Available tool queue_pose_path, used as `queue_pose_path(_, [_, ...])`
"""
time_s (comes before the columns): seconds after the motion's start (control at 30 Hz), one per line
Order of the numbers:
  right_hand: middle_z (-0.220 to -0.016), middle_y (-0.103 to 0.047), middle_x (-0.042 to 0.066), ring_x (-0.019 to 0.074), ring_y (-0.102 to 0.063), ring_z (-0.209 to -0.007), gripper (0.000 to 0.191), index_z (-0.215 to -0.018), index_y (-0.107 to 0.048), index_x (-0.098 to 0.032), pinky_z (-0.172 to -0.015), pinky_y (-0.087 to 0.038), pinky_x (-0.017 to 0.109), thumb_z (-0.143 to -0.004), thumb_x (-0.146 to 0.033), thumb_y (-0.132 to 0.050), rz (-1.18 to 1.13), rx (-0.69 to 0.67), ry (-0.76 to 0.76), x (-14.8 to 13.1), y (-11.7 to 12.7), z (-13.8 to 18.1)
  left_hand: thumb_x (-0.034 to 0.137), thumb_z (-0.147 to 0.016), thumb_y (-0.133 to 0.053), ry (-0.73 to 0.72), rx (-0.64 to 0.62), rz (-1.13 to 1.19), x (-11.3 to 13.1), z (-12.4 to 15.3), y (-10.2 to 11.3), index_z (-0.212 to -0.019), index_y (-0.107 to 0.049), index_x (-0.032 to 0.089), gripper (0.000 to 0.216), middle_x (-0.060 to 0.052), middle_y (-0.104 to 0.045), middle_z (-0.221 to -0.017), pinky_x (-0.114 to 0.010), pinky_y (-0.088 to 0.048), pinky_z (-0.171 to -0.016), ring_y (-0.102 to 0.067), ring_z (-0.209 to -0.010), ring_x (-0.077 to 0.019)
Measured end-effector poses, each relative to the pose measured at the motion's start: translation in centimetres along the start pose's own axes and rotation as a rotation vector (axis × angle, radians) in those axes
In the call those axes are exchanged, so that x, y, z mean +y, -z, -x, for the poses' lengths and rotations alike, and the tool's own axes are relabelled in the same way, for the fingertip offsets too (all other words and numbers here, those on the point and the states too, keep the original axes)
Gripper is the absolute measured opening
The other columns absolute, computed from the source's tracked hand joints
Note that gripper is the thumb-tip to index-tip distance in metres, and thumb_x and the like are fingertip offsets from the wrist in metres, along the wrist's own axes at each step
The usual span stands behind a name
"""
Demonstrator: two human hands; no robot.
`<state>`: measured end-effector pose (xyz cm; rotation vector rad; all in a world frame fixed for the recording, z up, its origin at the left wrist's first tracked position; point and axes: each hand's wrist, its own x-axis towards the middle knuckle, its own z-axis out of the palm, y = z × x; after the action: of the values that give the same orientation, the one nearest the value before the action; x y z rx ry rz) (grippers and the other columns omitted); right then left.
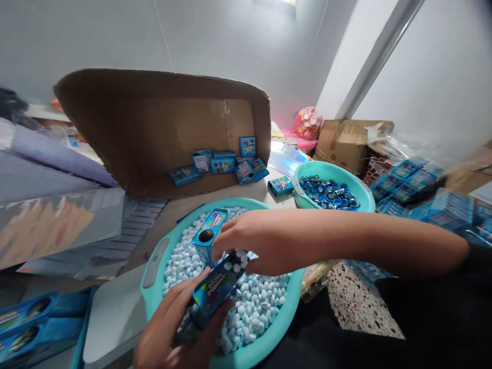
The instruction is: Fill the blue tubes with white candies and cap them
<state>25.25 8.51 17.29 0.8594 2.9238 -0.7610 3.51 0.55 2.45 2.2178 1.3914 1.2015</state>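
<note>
A big teal basin in front of me holds several small white-blue candies. My left hand is wrapped round a small blue box, tilted with its open end up and candies showing at the mouth. My right hand reaches across from the right, fingers pinched at that open end, holding candies. A second blue box stands upright in the basin just left of my right hand, a dark round hole in its top.
A large cardboard box lies on its side behind, with several blue boxes in it. A smaller teal bowl at the right holds blue caps. More blue boxes are stacked far right and at the lower left.
</note>
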Motion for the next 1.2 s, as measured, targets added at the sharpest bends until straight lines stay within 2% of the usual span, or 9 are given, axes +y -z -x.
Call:
queue_pose_path(0.27, [-0.124, -0.071, 0.009, 0.0203, -0.067, -0.11, 0.048, -0.13, -0.062, -0.013, -0.091, -0.05, 0.029, -0.086, 0.006, -0.061, -0.111, 0.031, -0.002, -0.2, 0.3, 0.5, 0.043, -0.09, -0.066, -0.05, -0.017, -0.065, -0.5, 0.2, 0.0, -0.119, -0.063, 0.026, 0.034, -0.002, -0.075, -0.102, -0.03, -0.061, -0.083, -0.073, -0.083, -0.0188])
queue_pose_path(0.4, [-0.119, -0.074, 0.006, 0.016, -0.068, -0.107, 0.046, -0.128, -0.063, -0.014, -0.092, -0.052, 0.028, -0.089, 0.009, -0.053, -0.192, 0.129, -0.042, -0.1, -0.1, 1.4, 0.045, -0.09, -0.067, -0.048, 0.009, -0.066, -0.4, 0.1, -0.1, -0.117, -0.064, 0.025, 0.034, -0.002, -0.075, -0.101, -0.029, -0.06, -0.085, -0.073, -0.084, -0.0188])
queue_pose_path(0.5, [-0.121, -0.071, 0.009, 0.0187, -0.066, -0.11, 0.038, -0.123, -0.067, -0.013, -0.096, -0.051, 0.032, -0.09, 0.003, -0.059, -0.109, 0.195, -0.05, 0.2, -0.6, 1.9, 0.043, -0.09, -0.066, -0.064, 0.02, -0.069, -0.3, 0.1, -0.1, -0.116, -0.063, 0.025, 0.032, -0.002, -0.075, -0.101, -0.028, -0.06, -0.085, -0.074, -0.087, -0.0186])
queue_pose_path(0.6, [-0.107, -0.07, 0.009, 0.0179, -0.065, -0.098, 0.02, -0.106, -0.074, -0.01, -0.091, -0.052, 0.03, -0.091, -0.002, -0.063, -0.032, 0.157, -0.054, 0.5, -1.2, 1.9, 0.043, -0.091, -0.066, -0.046, 0.025, -0.054, -0.2, 0.3, -0.1, -0.117, -0.063, 0.025, 0.032, -0.002, -0.074, -0.102, -0.029, -0.06, -0.086, -0.073, -0.089, -0.019])
queue_pose_path(0.67, [-0.097, -0.068, 0.007, 0.016, -0.064, -0.091, 0.017, -0.099, -0.076, -0.011, -0.086, -0.053, 0.027, -0.091, -0.002, -0.064, -0.029, 0.121, -0.044, 0.7, -1.5, 1.6, 0.044, -0.091, -0.066, -0.037, 0.034, -0.042, -0.1, 0.3, -0.1, -0.116, -0.063, 0.025, 0.032, -0.002, -0.074, -0.101, -0.03, -0.06, -0.087, -0.073, -0.088, -0.0193])
queue_pose_path(0.83, [-0.09, -0.067, 0.005, 0.0153, -0.062, -0.089, 0.009, -0.098, -0.076, -0.012, -0.083, -0.052, 0.025, -0.092, -0.009, -0.069, -0.107, 0.169, 0.028, 0.9, -2.2, 1.1, 0.042, -0.091, -0.066, -0.056, 0.016, -0.051, -0.3, 0.3, -0.1, -0.117, -0.063, 0.025, 0.032, -0.002, -0.074, -0.102, -0.03, -0.06, -0.087, -0.073, -0.089, -0.0194])
queue_pose_path(0.93, [-0.099, -0.067, 0.007, 0.0151, -0.061, -0.091, 0.016, -0.107, -0.073, -0.01, -0.085, -0.052, 0.026, -0.091, -0.008, -0.07, -0.121, 0.249, 0.04, 1.0, -2.4, 1.1, 0.043, -0.091, -0.066, -0.073, 0.01, -0.063, -0.4, 0.2, -0.1, -0.118, -0.063, 0.025, 0.033, -0.002, -0.074, -0.102, -0.029, -0.06, -0.085, -0.073, -0.088, -0.0192])
queue_pose_path(1.1, [-0.113, -0.068, 0.011, 0.0191, -0.058, -0.097, 0.033, -0.122, -0.069, -0.009, -0.089, -0.051, 0.032, -0.096, -0.001, -0.051, 0.163, 0.23, 0.213, 1.5, -3.5, 1.3, 0.043, -0.091, -0.066, -0.08, 0.021, -0.063, -0.4, 0.3, 0.1, -0.117, -0.063, 0.023, 0.032, -0.003, -0.074, -0.101, -0.03, -0.06, -0.085, -0.073, -0.086, -0.0188])
queue_pose_path(1.2, [-0.117, -0.07, 0.008, 0.0198, -0.057, -0.094, 0.031, -0.12, -0.071, -0.016, -0.085, -0.051, 0.035, -0.1, -0.006, -0.05, 0.353, 0.227, 0.232, 2.0, -4.4, 1.6, 0.04, -0.091, -0.066, -0.068, 0.042, -0.056, -0.1, 0.3, 0.0, -0.117, -0.063, 0.023, 0.031, -0.003, -0.074, -0.102, -0.029, -0.059, -0.087, -0.073, -0.09, -0.0187])
